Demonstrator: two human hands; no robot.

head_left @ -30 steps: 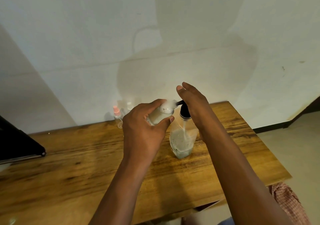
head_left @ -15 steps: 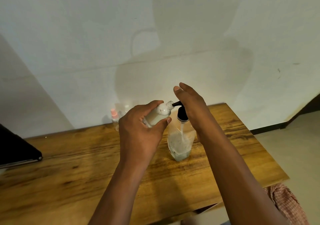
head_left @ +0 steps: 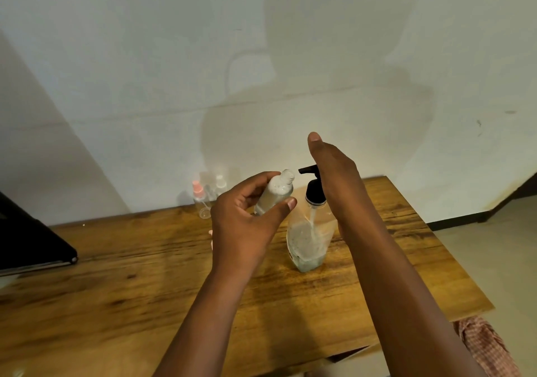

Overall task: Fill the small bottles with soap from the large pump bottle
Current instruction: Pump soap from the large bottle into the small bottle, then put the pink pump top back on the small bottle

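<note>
The large pump bottle [head_left: 308, 243], clear with a black pump head, stands on the wooden table [head_left: 122, 283], roughly a third full of pale soap. My left hand [head_left: 244, 225] grips a small open bottle [head_left: 276, 193], tilted, its mouth just left of the pump spout; it holds whitish soap. With fingers straight, my right hand [head_left: 334, 173] rests over the pump head. Other small bottles stand by the wall: one with a pink cap [head_left: 199, 198] and one clear [head_left: 220, 183].
A dark flat object [head_left: 32, 240] lies at the table's left edge. The white wall rises right behind the table. The table's right edge drops to the floor, with checked cloth [head_left: 488, 344] below at the lower right.
The small bottle's mouth has drawn a little away from the spout, and the pump head has risen under my right hand.
</note>
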